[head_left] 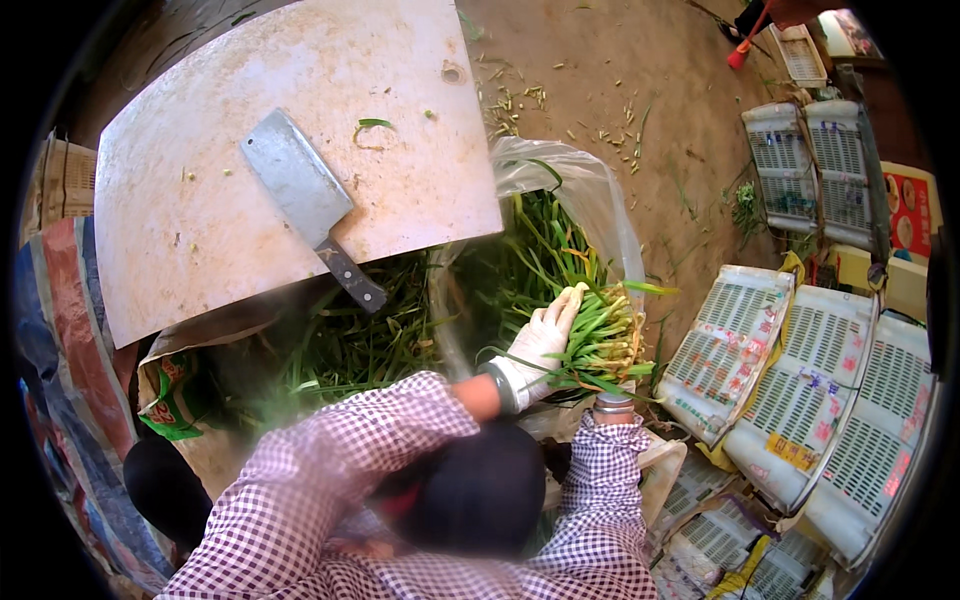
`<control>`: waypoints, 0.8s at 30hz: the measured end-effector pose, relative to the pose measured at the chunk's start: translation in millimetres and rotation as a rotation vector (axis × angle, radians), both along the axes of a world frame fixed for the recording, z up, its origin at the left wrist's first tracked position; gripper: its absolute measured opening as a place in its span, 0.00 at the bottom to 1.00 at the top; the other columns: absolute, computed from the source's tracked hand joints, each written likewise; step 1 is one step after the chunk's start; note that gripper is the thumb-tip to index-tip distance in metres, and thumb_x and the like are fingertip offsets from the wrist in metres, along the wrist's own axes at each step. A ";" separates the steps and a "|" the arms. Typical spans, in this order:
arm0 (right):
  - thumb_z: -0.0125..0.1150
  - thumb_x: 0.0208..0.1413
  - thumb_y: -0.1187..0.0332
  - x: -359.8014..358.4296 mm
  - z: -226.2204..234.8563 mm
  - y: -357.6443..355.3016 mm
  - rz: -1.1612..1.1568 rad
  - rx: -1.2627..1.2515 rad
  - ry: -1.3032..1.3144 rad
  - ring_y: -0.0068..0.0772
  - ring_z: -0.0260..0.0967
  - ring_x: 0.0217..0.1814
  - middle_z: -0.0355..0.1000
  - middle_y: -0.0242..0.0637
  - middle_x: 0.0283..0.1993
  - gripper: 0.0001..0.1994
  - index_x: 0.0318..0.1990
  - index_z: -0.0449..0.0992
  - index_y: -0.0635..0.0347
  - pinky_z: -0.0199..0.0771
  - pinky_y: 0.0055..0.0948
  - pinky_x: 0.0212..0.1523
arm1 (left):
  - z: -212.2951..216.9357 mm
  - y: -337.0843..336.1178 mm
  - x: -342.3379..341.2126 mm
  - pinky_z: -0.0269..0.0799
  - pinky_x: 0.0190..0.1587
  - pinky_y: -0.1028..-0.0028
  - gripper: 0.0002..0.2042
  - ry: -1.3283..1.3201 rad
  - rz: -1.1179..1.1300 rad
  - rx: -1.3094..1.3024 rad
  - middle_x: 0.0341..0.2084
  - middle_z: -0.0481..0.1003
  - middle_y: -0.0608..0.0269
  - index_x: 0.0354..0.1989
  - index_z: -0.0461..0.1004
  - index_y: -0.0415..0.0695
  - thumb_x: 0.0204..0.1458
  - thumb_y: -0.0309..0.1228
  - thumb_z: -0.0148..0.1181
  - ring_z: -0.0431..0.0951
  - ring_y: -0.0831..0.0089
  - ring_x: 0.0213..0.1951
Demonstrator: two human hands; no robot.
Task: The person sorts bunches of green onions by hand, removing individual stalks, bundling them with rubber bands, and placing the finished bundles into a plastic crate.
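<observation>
My left hand [535,350], in a white glove, is closed over a bunch of long-leaved green stalks [605,335]. Its fingers press together on the stalks, whose pale ends point right. My right hand is hidden behind the same bunch; only its wrist with a metallic band [613,402] shows, just below the stalk ends. Beneath and beyond my left hand, a clear plastic bag [625,190] holds more of these greens [530,225]. A cleaver [300,180] with a dark handle lies on the pale board [420,190], its handle reaching past the near edge.
More loose greens [360,340] lie under the board's near edge, beside a green-printed sack [170,395]. White slatted plastic crates [720,350] stand at the right. Cut stalk bits [635,135] are strewn over the brown floor [590,60]. Striped sheeting [75,330] hangs at the left.
</observation>
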State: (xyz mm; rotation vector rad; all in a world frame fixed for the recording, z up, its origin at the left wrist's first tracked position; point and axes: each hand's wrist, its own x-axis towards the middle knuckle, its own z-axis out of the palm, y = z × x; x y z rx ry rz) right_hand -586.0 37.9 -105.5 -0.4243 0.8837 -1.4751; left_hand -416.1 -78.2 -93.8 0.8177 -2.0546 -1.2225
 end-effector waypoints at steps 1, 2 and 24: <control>0.38 0.68 0.54 3.4 0.9 4.7 -0.053 0.151 0.282 0.37 0.55 0.70 0.54 0.39 0.70 0.27 0.70 0.50 0.55 0.50 0.38 0.73 | 2.0 0.5 -1.7 0.68 0.56 0.66 0.25 -0.023 -0.052 0.037 0.55 0.65 0.41 0.64 0.53 0.33 0.58 0.23 0.49 0.70 0.49 0.52; 0.38 0.68 0.54 8.8 2.9 7.2 -0.070 0.285 0.477 0.38 0.55 0.70 0.55 0.40 0.70 0.26 0.69 0.51 0.55 0.50 0.38 0.73 | 1.4 1.6 -3.7 0.67 0.56 0.66 0.26 -0.050 -0.105 0.065 0.56 0.64 0.40 0.65 0.52 0.34 0.58 0.23 0.49 0.69 0.49 0.54; 0.42 0.66 0.55 229.2 303.2 -236.1 -0.283 -0.818 1.112 0.49 0.60 0.66 0.65 0.49 0.62 0.20 0.50 0.69 0.64 0.54 0.43 0.67 | 298.0 -174.0 248.6 0.62 0.61 0.59 0.30 0.293 0.077 -0.873 0.61 0.64 0.50 0.65 0.60 0.42 0.50 0.28 0.54 0.67 0.52 0.56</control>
